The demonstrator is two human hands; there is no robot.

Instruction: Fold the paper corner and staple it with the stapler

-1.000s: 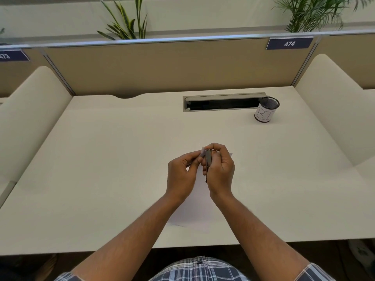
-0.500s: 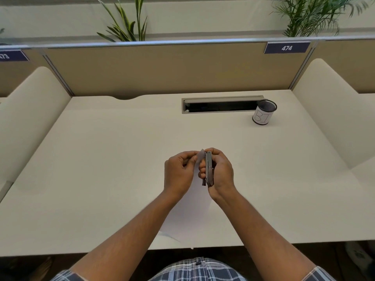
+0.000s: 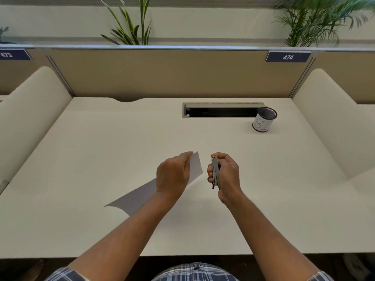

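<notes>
The right hand grips a grey stapler upright, fingers curled round it. Just beside it the left hand pinches a sheet of paper by its top corner (both above the desk's middle). A mesh cup stands near the far right corner.

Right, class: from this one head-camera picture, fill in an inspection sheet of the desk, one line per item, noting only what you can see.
Surface: pale desk, bare around the hands.
Job's things: white paper, one end lifted off the desk; grey stapler, held upright, apart from the paper.
Clutter: black mesh cup with a white label, at the far right.
Hands: left hand pinches the paper; right hand grips the stapler.
Cables: nothing seen; cable slot is dark inside.
Surroundings: tan partition, sign 474, plants behind.
</notes>
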